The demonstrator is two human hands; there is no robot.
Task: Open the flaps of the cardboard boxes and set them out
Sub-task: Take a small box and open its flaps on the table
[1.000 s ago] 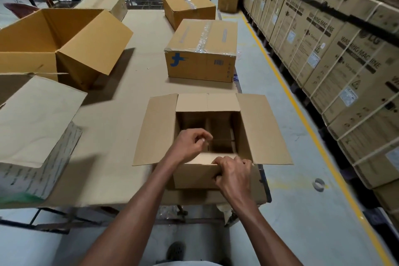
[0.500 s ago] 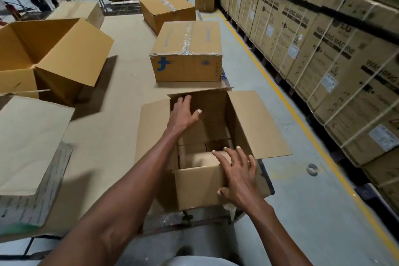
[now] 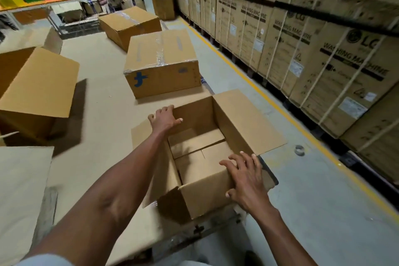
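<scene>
An open cardboard box (image 3: 205, 198) sits at the table's near right corner, its flaps folded outward and its inside bare. My left hand (image 3: 165, 118) lies on the box's far left corner, fingers over the rim and thumb inside. My right hand (image 3: 246, 177) presses on the near right corner with fingers spread and straight. Behind it stands a taped shut box (image 3: 162, 65) with a blue mark, and farther back another taped box (image 3: 129, 25).
Two boxes with raised flaps stand at the left: one (image 3: 36, 93) mid-table, one (image 3: 19, 190) at the near edge. The brown table (image 3: 101, 119) ends right of the open box. Stacked washing machine cartons (image 3: 323, 49) line the aisle behind a yellow floor line (image 3: 291, 119).
My hands let go of the near flap they pinched and spread out. The left hand reached to the far left corner, the right flattened on the near right corner. The box turned slightly.
</scene>
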